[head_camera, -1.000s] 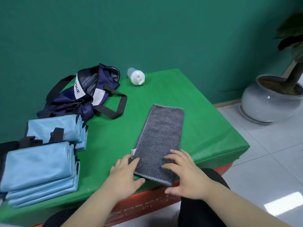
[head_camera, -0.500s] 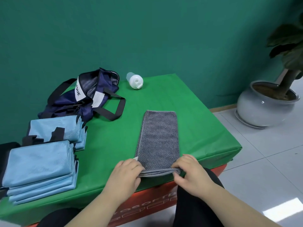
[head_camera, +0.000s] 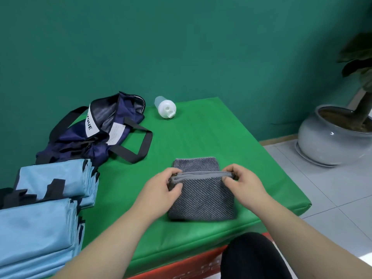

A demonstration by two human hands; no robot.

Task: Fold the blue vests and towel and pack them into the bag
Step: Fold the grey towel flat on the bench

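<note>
Lying near the front edge of the green bench (head_camera: 201, 133), the grey towel (head_camera: 201, 200) is folded over on itself, its top layer's far edge raised above a strip of the layer beneath. The left hand (head_camera: 159, 192) pinches that edge at its left corner and the right hand (head_camera: 245, 184) at its right, fingers (head_camera: 231, 170) curled over the fold with the thumbs on the near face. Two stacks of folded blue vests (head_camera: 40, 224) sit at the bench's left, apart from the towel. Behind them the navy bag (head_camera: 96, 135) slumps with its mouth open; its contents cannot be made out. A bottle (head_camera: 166, 107) lies on its side near the teal wall (head_camera: 181, 47). On the tiled floor (head_camera: 332, 198), a grey pot (head_camera: 330, 143) holds a plant (head_camera: 360, 57).
</note>
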